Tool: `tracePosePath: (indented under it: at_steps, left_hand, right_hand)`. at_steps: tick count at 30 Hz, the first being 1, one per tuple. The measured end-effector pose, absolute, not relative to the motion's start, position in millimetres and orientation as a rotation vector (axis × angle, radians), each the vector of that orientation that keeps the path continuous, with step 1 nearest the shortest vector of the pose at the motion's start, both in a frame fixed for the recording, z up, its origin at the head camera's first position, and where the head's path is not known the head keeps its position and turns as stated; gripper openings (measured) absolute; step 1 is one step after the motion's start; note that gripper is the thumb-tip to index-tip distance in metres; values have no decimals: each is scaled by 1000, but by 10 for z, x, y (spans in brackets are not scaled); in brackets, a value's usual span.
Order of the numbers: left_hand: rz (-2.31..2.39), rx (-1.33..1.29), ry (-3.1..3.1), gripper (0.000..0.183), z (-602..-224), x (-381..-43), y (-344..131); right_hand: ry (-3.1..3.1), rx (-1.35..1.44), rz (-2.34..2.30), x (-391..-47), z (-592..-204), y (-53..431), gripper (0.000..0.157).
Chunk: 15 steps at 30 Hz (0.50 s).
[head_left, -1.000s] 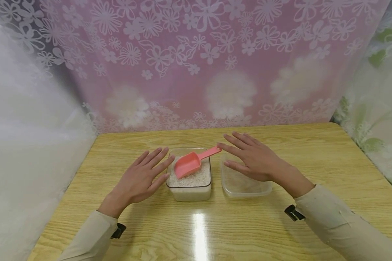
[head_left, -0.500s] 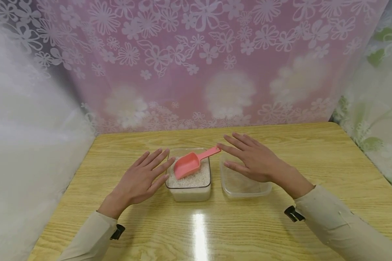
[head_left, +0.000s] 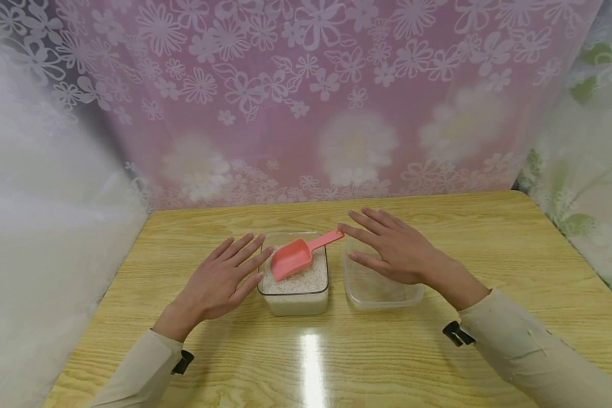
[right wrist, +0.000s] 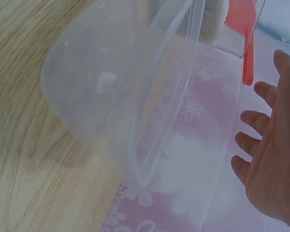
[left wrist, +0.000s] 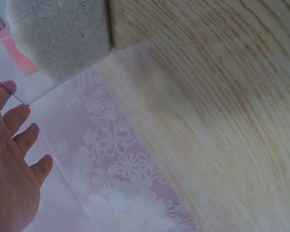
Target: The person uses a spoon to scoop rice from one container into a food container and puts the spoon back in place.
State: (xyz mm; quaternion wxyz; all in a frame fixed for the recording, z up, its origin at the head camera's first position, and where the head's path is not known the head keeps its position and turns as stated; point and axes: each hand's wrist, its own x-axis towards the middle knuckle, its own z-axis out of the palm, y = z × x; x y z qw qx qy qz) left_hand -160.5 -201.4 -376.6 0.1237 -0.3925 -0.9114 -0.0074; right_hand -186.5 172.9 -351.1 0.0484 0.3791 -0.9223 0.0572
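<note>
Head view: a pink plastic scoop (head_left: 292, 259) lies on white rice-like grains (head_left: 310, 281) in a clear, squarish container (head_left: 298, 306), handle toward two o'clock; likely light, stiff and smooth, best pinched there. The left hand (head_left: 216, 280) is at the container's nine o'clock, the right hand (head_left: 400, 252) above a translucent plastic tub (head_left: 382, 305) at three. Nothing has plainly moved since half a second ago.

Left wrist view: extended fingers grasp nothing.

Right wrist view: spread fingers, likewise; handle contact unclear.
</note>
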Motion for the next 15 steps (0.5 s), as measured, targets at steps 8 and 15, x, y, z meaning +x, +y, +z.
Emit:
tracePosePath:
  at_steps: [8,15]
  left_hand:
    - [-30,-1156,-2640,55,-3775,-1616,-2010]
    - [-46,-1150,-2659,55,-3783,-1615,-2011]
  right_hand:
    - [-2826,1154,200,-1869,-3499,1704,61]
    - [-2857,1154,243,-1861,-3456,1691,62]
